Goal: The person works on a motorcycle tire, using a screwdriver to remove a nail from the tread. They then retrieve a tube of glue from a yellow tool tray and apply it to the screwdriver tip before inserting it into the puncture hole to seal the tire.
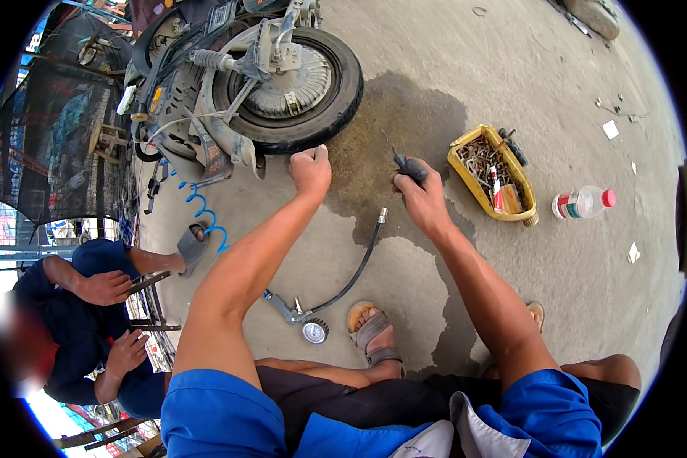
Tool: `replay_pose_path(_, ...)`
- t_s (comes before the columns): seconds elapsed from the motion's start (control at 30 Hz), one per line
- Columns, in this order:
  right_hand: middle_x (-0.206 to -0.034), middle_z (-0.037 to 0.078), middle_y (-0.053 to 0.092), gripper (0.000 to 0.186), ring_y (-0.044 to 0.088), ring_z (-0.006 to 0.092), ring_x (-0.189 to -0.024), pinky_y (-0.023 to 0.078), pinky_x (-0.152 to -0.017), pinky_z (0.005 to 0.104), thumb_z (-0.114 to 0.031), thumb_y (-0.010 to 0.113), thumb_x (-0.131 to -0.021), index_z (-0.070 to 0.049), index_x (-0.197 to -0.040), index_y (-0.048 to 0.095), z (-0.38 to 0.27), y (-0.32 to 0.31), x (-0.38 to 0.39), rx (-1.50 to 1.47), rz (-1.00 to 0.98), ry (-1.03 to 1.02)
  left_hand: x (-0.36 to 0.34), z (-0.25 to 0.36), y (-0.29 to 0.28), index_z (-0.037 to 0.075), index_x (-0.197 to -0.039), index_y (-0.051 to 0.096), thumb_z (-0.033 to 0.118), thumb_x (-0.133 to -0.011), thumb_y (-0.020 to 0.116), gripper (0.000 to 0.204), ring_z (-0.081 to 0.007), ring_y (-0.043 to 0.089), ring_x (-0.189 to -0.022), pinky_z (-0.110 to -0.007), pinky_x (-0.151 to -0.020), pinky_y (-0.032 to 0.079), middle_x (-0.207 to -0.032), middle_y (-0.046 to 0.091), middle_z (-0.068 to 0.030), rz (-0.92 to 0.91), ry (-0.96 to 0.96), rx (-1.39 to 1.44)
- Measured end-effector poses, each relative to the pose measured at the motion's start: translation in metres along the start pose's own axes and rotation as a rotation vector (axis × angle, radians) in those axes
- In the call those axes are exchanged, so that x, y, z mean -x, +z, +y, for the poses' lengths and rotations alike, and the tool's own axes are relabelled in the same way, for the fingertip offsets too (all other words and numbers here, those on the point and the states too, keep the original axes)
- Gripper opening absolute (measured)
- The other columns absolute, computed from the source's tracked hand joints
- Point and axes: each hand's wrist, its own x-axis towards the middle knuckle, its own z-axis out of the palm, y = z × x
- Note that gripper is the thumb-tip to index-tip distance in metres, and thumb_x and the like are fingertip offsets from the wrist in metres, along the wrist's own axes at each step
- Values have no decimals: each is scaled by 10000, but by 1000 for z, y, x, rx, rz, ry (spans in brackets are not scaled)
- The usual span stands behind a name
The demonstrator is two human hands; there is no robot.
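My right hand (422, 195) is closed around the black handle of a thin-spiked awl (411, 168), whose point leans up and to the left. My left hand (311, 172) is closed just below the tyre (351, 91) of a scooter wheel; whatever its fingers pinch, if anything, is hidden. The scooter (206, 91) has a dusty wheel hub and fork. Between my arms on the ground lies a tyre inflator with a round gauge (314, 330) and a short black hose (359, 259) ending in a metal tip.
Right of my right hand stands a yellow cut-open jug (528, 206) full of small metal parts. Beyond it lies a clear bottle (585, 203) with a red cap. A blue coiled air hose (198, 206) runs at left. A co-worker (69, 320) sits at far left. Wet concrete surrounds the wheel.
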Motion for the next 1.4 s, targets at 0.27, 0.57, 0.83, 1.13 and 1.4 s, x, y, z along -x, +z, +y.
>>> replay_pose_path(0.27,-775,25,610,279,560,110,-749,469,-683,285,-99,611,-847,71,-1067,629,-19,5,-11,65,38,35,1,-16,9,5,-596,605,205,-933,628,392,-122,467,-503,-335,-515,361,-534,532,-11,-5,-107,179)
replay_pose_path(0.57,-717,10,591,146,521,85,-672,430,-609,269,-99,621,-842,33,-904,624,-60,54,-35,76,-38,17,14,1,10,22,-719,628,268,-938,595,331,-426,655,-718,-527,-640,490,-717,662,-201,17,196,-323)
replay_pose_path(0.83,-679,8,580,146,512,84,-641,421,-585,272,-106,628,-859,15,-790,584,-64,70,-19,-30,-5,-5,11,2,6,54,-783,654,260,-962,550,292,-420,679,-752,-530,-682,531,-786,696,-207,-67,368,-518)
replay_pose_path(1.13,-666,9,574,142,515,84,-632,422,-577,279,-97,622,-843,12,-767,572,-47,36,16,-142,95,46,14,19,7,36,-772,672,271,-966,544,331,-439,680,-775,-538,-724,529,-793,696,-223,-34,308,-631)
replay_pose_path(1.4,-661,4,567,138,505,88,-631,418,-573,291,-103,618,-833,8,-762,576,-48,30,6,-194,80,21,9,8,3,45,-810,645,251,-974,549,280,-408,687,-712,-509,-642,547,-758,697,-192,-74,502,-828)
